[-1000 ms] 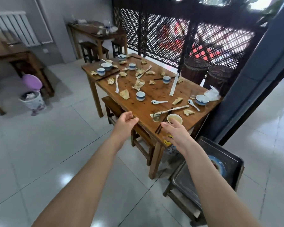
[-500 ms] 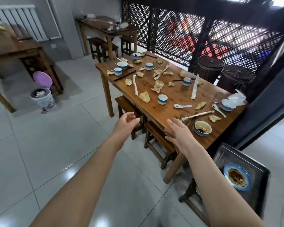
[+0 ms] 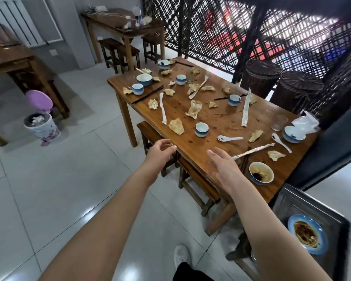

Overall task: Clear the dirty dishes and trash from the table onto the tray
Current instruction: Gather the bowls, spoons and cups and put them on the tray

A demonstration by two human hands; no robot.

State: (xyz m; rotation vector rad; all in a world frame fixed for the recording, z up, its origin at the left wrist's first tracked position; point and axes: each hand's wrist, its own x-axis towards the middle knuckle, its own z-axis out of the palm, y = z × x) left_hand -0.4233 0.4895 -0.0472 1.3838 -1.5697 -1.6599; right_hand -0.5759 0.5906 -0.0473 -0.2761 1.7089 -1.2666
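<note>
Our left hand (image 3: 160,154) and right hand (image 3: 224,169) hover at the near bench (image 3: 178,106) edge, fingers (image 3: 213,154) loosely spread and empty. The dirty bowl (image 3: 261,175) stands just right of the right hand; the tray (image 3: 312,211) lies lower right.

The wooden table (image 3: 217,120) bears cups (image 3: 201,129), bowls (image 3: 261,175), spoons (image 3: 229,138), chopsticks (image 3: 148,94), crumpled napkins (image 3: 176,126) and long paper sleeves (image 3: 246,107).

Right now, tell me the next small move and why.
Probably reach the right hand to the bowl at the near corner: the hand is open and empty, the bowl is the closest dish, and the tray stands just beside that corner.
</note>
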